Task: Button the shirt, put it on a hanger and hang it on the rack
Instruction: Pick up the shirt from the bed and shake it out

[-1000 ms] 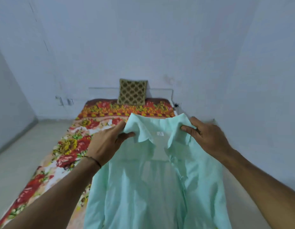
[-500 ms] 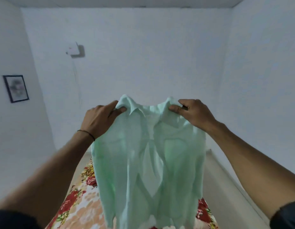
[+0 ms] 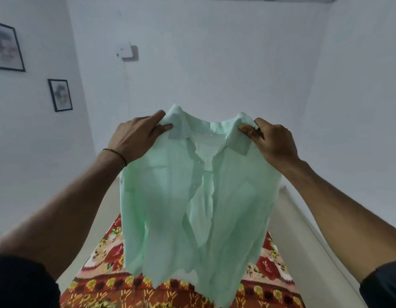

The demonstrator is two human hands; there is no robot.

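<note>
While the pale green shirt [image 3: 170, 196] is held up in the air by its collar [image 3: 179, 130], its front is turned toward the camera and its body hangs freely below the two hands. The left end of the collar is pinched by the left hand [image 3: 137, 138], with the thumb laid on the near side of the cloth and the fingers curled behind it. The right end is gripped in the same way by the right hand [image 3: 272, 141]. Both hands are thus closed on the fabric, at about the same height and well apart, so that the neck opening is spread between them.

Below the collar the two front edges are seen hanging apart, and the inside of the back panel is shown in the gap. A chest pocket is faintly visible on each side. The lower edge hangs in front of a floral bed cover [image 3: 266, 265] in red, yellow and cream; whether the cloth touches the cover cannot be told.

A thin dark thread band [image 3: 117, 153] is worn on the left wrist, and dark sleeves [image 3: 21, 283] are seen at the near corners of the view. On the left wall a larger framed picture [image 3: 7, 46] and a smaller framed picture [image 3: 60, 95] are hung, both blurred. A small white box [image 3: 126, 50] is fixed high on the far wall, left of the shirt.
</note>
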